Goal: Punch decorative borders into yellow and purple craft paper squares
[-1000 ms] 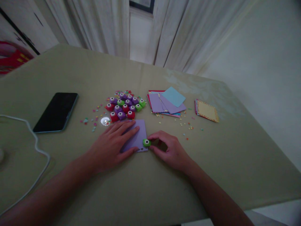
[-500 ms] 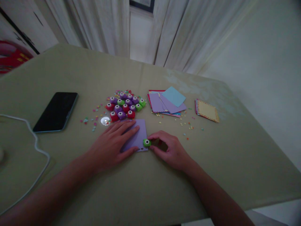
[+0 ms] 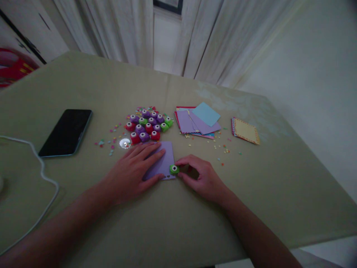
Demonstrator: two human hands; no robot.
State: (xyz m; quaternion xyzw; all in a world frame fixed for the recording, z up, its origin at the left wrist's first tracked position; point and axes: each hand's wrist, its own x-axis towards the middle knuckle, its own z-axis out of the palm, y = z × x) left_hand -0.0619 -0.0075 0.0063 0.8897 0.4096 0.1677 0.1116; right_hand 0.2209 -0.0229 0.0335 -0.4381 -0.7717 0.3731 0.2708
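Observation:
Fingers spread, my left hand lies flat over the left part of a purple sheet of paper and presses it to the table. At the sheet's right edge, near the front corner, sits a small green craft punch with a white top and a dark star-like mark. My right hand pinches this punch between thumb and fingers from the right. A small dark heart-shaped hole shows in the sheet just in front of the punch. Part of the sheet is hidden under my left hand.
Several red, purple and green punches cluster behind the sheet amid paper confetti. Coloured paper is piled to their right, with scalloped cards beyond. On the left lie a dark tablet, a white cable and a small clear disc.

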